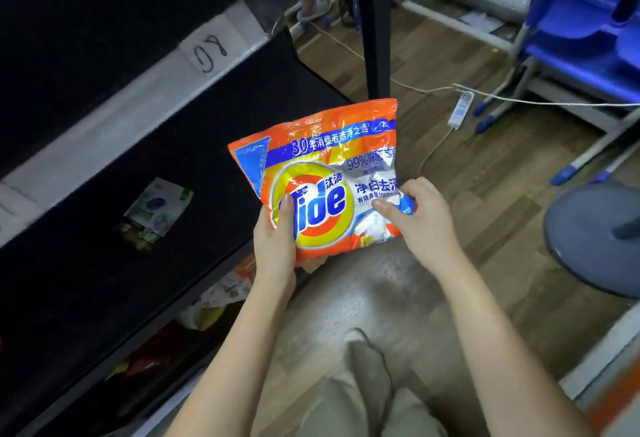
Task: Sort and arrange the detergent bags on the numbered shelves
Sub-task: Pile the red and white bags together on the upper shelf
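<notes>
Orange bag: Tide detergent bag (323, 180), orange with blue band and yellow-orange logo, held in the air between both my hands, in front of the dark shelf unit, above the floor. Not on any shelf.
Bag pose: front face toward camera, top edge tilted away and up to the right, plastic crinkled and glossy.
Left hand (275, 246): closed on the bag's lower left edge, thumb pressed flat on the front over the logo, other fingers hidden behind the bag.
Right hand (420, 213): closed on the bag's lower right corner, thumb on the front, corner bunched in the grip.
Shelf unit: black shelves (221, 117) on my left, interiors very dark.
Shelf label: white strip (114, 131) along a shelf edge, handwritten tag (209, 53) reads like 08, seen at an angle.
Shelf below label: a green and white pouch (157, 209) lies inside, well apart from the held bag; print too dim to read.
Lower shelves: more packets, orange-white one (239, 280) just below my left wrist, yellow and red ones further down, too dark to tell what they are.
Floor: wood-pattern flooring (485, 194), white power strip (460, 109) with cables to the right of the bag.
Right side: blue stacked trays on a metal frame (585, 20), grey round base (588, 232) near the right edge.
Bottom: my knees in beige trousers (349, 384).
</notes>
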Demonstrator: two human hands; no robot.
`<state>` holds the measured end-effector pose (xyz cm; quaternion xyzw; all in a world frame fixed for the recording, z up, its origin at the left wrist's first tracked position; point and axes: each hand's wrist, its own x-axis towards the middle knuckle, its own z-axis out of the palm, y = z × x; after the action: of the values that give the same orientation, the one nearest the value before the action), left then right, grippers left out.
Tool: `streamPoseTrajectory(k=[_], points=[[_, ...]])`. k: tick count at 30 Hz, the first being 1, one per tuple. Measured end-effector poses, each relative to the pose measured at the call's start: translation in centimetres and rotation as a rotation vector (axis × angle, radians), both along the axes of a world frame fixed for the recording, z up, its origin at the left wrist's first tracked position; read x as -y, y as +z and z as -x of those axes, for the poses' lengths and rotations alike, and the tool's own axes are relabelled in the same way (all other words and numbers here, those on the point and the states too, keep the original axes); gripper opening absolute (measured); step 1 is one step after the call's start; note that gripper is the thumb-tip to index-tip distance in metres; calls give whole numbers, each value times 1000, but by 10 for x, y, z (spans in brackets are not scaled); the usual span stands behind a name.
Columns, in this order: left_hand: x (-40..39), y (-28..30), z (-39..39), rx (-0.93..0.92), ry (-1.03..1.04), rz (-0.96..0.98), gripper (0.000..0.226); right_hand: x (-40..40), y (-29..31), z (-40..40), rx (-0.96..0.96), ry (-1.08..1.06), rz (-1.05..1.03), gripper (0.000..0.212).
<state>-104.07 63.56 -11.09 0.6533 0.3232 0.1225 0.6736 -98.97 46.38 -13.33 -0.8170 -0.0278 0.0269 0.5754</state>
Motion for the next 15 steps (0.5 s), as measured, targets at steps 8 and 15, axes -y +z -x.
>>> streamPoseTrajectory(k=[8,15], points=[[21,168,62,183,-57,-42,10,24,161,70,221,-86,-14,36],[-21,328,123,468,15,-170,26,-24,323,103,463,60,-69,39]])
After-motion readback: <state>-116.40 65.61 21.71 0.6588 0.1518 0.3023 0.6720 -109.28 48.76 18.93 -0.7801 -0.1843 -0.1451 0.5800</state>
